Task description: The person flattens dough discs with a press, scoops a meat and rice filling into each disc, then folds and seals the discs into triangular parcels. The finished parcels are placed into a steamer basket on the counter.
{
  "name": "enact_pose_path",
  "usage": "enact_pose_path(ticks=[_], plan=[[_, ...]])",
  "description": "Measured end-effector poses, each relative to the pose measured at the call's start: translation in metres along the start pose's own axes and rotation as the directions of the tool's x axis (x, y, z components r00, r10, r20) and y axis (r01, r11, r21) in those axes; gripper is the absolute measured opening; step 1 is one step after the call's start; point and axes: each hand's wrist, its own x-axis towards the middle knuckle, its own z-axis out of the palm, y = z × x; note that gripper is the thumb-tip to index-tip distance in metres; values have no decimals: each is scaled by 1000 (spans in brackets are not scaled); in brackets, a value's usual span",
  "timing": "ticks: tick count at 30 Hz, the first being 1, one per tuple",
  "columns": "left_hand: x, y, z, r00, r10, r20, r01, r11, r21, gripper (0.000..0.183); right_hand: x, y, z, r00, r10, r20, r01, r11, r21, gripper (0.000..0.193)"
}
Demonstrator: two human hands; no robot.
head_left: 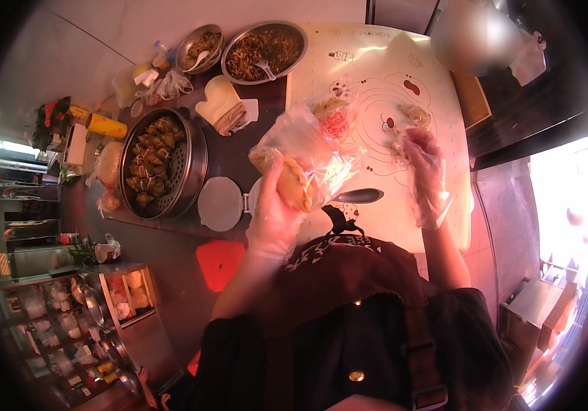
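Pale work mat with cartoon print lies before you. Your gloved left hand grasps a clear plastic bag over its near side; a crimped dumpling is inside or against it, I cannot tell which. Your gloved right hand curls near a dough lump; its grip I cannot tell. One dumpling looks formed; the lump seems left to work. Lettering shows on mat and apron.

Mat: one. At it: gloved hands, two; dark handle, one. Left of it: metal bowls, two; spoons, one per bowl; steamer pot, one; hinged press, one. Bagged food: count unclear.
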Motion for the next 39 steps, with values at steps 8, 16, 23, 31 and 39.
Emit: enact_pose_path(ticks=[8,16,23,31,39], plan=[[3,-40,23,992,111,57,-123,941,316,40,-62,14,53,765,307,566,-361,932,-19,59],[9,-5,56,544,413,731,-699,-260,667,68,-46,11,35,759,271,592,-331,944,-8,64],[38,-1,24,902,-429,40,188,476,859,63,-28,19,19,879,80,470,-91,996,1,63],[72,-43,-14,992,-37,121,-88,484,871,59,37,78,-19,733,527,431,-671,667,325,45],[90,-31,-47,994,-45,-98,108,466,878,47,223,159,-69,859,510,-28,-479,823,305,55]])
